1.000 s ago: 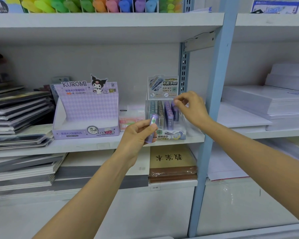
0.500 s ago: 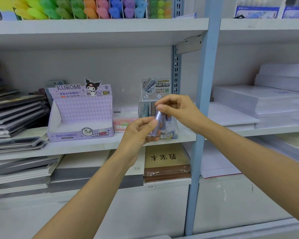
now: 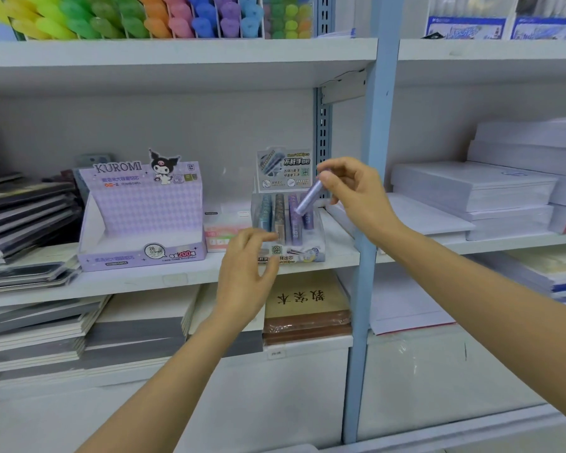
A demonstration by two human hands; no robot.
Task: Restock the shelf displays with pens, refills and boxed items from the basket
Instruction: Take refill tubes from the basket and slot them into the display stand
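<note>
— Fingertips (image 3: 328,178) of the right hand (image 3: 356,199) pinch the slim lilac plastic refill tube (image 3: 307,199) by its top, tilted over the clear plastic display tray (image 3: 318,238) near the white shelf's (image 3: 138,282) right end; left hand (image 3: 245,273) loose, empty.
— Looks light, stiff, slick; I'd grip mid-barrel.

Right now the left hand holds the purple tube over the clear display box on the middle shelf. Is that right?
No. In the head view the right hand holds the purple tube over the clear display box on the middle shelf; the left hand is open and empty.
</note>
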